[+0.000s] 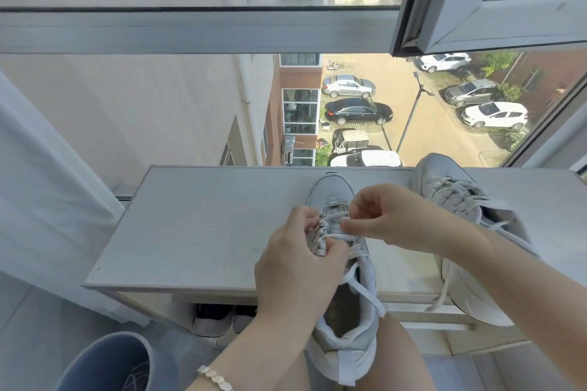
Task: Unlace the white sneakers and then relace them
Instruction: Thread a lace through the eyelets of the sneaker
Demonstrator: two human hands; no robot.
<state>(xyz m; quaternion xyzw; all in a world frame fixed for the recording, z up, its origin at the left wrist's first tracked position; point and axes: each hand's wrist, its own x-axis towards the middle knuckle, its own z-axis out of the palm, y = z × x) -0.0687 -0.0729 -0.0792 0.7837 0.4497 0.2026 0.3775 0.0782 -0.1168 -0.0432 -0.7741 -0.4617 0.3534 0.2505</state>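
You're working the near white sneaker (349, 336) with both hands. Your left hand (295, 260) is curling its fingers round the lace crossings on the left side, and your right hand (390, 216) is pinching a strand up by the toe-end eyelets. I can't tell whether you're loosening or threading.

Its toe is sitting on the worktop (206, 225) but the heel is hanging off the near edge toward your lap. A hard tug could drag the whole shoe off. The loose lace end (365, 289) is trailing over the collar, so it could snag or slip back out of an eyelet.

Your right forearm is passing right over the second sneaker (444, 181), which is also overhanging the edge, laces dangling. One bump may be enough to knock it down.

The worktop is pale, sitting flush against a big window with an open sash (508, 9) looking down on a car park. More shoes (216, 320) are sitting underneath, with a blue bin (108, 362) on the floor.
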